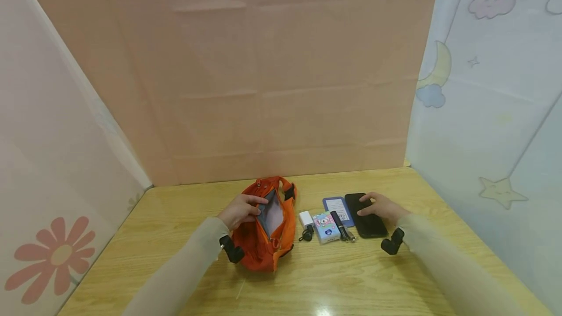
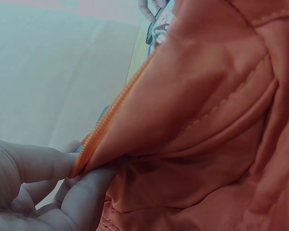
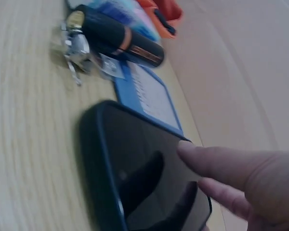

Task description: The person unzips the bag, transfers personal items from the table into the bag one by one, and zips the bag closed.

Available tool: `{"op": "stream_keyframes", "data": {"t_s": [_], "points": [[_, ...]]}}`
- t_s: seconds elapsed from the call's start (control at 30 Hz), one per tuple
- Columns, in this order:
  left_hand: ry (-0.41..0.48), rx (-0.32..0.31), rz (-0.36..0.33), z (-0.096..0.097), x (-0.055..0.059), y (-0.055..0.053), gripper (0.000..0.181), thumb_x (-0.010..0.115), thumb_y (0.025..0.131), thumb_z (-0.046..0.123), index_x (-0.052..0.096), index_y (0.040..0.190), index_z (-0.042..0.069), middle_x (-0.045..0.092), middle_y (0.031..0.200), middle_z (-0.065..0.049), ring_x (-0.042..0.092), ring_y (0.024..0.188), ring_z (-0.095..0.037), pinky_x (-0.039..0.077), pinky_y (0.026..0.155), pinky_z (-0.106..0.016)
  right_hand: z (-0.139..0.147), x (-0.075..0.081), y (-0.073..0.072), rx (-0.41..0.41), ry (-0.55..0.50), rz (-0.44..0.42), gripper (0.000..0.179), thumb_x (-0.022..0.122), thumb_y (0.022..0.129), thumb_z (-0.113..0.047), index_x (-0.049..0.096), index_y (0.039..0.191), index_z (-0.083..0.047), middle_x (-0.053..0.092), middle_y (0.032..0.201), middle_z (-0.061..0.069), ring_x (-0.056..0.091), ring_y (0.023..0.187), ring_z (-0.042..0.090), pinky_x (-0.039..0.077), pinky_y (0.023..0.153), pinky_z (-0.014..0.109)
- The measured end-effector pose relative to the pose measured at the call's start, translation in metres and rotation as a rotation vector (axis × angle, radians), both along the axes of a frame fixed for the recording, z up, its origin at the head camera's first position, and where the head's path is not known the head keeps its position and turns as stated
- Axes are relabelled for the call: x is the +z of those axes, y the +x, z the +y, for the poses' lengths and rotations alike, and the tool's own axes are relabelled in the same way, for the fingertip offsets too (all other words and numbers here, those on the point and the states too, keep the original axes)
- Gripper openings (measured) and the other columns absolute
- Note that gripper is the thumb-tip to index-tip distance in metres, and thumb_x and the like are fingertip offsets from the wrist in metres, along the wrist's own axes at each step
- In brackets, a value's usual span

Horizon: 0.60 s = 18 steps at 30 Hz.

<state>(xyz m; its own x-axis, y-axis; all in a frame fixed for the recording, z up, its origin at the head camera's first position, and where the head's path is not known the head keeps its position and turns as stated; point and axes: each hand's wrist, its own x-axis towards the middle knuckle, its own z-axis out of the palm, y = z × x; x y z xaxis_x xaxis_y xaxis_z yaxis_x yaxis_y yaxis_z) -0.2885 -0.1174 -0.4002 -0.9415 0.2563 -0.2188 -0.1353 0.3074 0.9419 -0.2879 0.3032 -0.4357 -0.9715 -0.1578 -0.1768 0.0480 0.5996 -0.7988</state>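
Observation:
An orange waist bag [image 1: 256, 257] with a grey lining lies on the table, its main zip undone and its mouth gaping. At its left side, my left hand [image 1: 239, 211] pinches the zipped edge; the left wrist view shows the orange zip teeth [image 2: 118, 108] between thumb and fingers. Over to the right, my right hand [image 1: 381, 207] is at a black smartphone [image 1: 373, 227] lying screen up. Its fingers extend over the glass, fingertips [image 3: 187, 147] right at the phone's edge, with dark finger reflections in the screen.
Between bag and phone lie a white charger plug [image 1: 305, 218] with a small black coiled item [image 1: 306, 233], a colourful tissue pack [image 1: 327, 228], a black tube [image 1: 337, 219] with metal keys [image 1: 350, 236], and a blue card holder [image 1: 332, 200]. A cloth-like backdrop [image 1: 281, 87] rises behind the table.

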Motion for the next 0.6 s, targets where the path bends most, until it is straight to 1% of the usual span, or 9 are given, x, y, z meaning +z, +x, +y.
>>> {"op": "stream_keyframes", "data": {"t_s": [0.03, 0.1, 0.17, 0.27, 0.33, 0.47, 0.53, 0.6], "points": [[0.001, 0.000, 0.001, 0.000, 0.000, 0.000, 0.038, 0.054, 0.090, -0.010, 0.062, 0.126, -0.001, 0.036, 0.150, -0.022, 0.059, 0.102, -0.021, 0.052, 0.074, -0.029, -0.003, 0.000, -0.001, -0.016, 0.020, 0.003, 0.058, 0.075, 0.081, -0.013, 0.045, 0.126, 0.010, 0.037, 0.133, 0.038, 0.055, 0.106, 0.043, 0.047, 0.091, 0.050], [0.007, 0.002, -0.001, 0.000, 0.000, 0.000, 0.038, 0.054, 0.090, -0.010, 0.062, 0.126, -0.002, 0.039, 0.148, -0.021, 0.058, 0.096, -0.019, 0.051, 0.072, -0.028, -0.008, 0.001, -0.003, -0.051, 0.060, 0.000, 0.059, 0.078, 0.078, -0.012, 0.046, 0.123, 0.009, 0.039, 0.131, 0.039, 0.052, 0.107, 0.045, 0.046, 0.090, 0.051], [0.012, 0.004, -0.004, 0.000, 0.001, 0.000, 0.038, 0.054, 0.090, -0.011, 0.062, 0.127, -0.002, 0.041, 0.146, -0.021, 0.057, 0.093, -0.019, 0.050, 0.071, -0.027, -0.012, 0.001, -0.006, -0.106, 0.092, -0.014, 0.061, 0.081, 0.074, -0.012, 0.047, 0.122, 0.007, 0.034, 0.132, 0.040, 0.042, 0.114, 0.049, 0.041, 0.094, 0.056], [0.018, 0.009, -0.005, 0.000, 0.001, 0.000, 0.038, 0.054, 0.090, -0.011, 0.062, 0.126, -0.002, 0.042, 0.145, -0.020, 0.057, 0.093, -0.019, 0.050, 0.071, -0.027, -0.015, 0.003, -0.009, -0.145, 0.127, -0.025, 0.064, 0.083, 0.071, -0.011, 0.047, 0.120, 0.008, 0.026, 0.130, 0.043, 0.026, 0.118, 0.055, 0.035, 0.096, 0.064], [0.019, 0.010, -0.005, 0.000, 0.000, -0.001, 0.038, 0.054, 0.090, -0.011, 0.062, 0.126, -0.002, 0.042, 0.145, -0.020, 0.057, 0.093, -0.019, 0.050, 0.071, -0.027, -0.016, 0.004, -0.011, -0.167, 0.127, -0.038, 0.066, 0.085, 0.069, -0.010, 0.047, 0.119, 0.008, 0.025, 0.128, 0.042, 0.022, 0.117, 0.053, 0.035, 0.094, 0.065], [0.017, 0.009, -0.002, 0.001, -0.001, -0.002, 0.038, 0.054, 0.090, -0.011, 0.063, 0.126, -0.002, 0.043, 0.144, -0.020, 0.057, 0.092, -0.019, 0.051, 0.071, -0.028, -0.016, 0.003, -0.013, -0.181, 0.118, -0.062, 0.072, 0.087, 0.065, -0.012, 0.044, 0.119, 0.008, 0.026, 0.124, 0.040, 0.023, 0.113, 0.052, 0.039, 0.088, 0.063], [0.013, 0.009, 0.000, 0.001, -0.002, -0.002, 0.038, 0.055, 0.089, -0.011, 0.063, 0.125, -0.002, 0.043, 0.144, -0.020, 0.057, 0.092, -0.018, 0.051, 0.071, -0.028, -0.016, 0.003, -0.013, -0.169, 0.094, -0.080, 0.075, 0.088, 0.064, -0.013, 0.041, 0.119, 0.008, 0.031, 0.123, 0.039, 0.029, 0.112, 0.051, 0.041, 0.088, 0.059], [0.010, 0.008, 0.000, 0.001, -0.003, -0.002, 0.038, 0.055, 0.090, -0.011, 0.063, 0.125, -0.001, 0.043, 0.145, -0.021, 0.057, 0.093, -0.019, 0.051, 0.071, -0.028, -0.016, 0.003, -0.013, -0.139, 0.064, -0.084, 0.077, 0.088, 0.064, -0.013, 0.037, 0.118, 0.008, 0.035, 0.119, 0.037, 0.037, 0.106, 0.048, 0.044, 0.084, 0.054]]}}
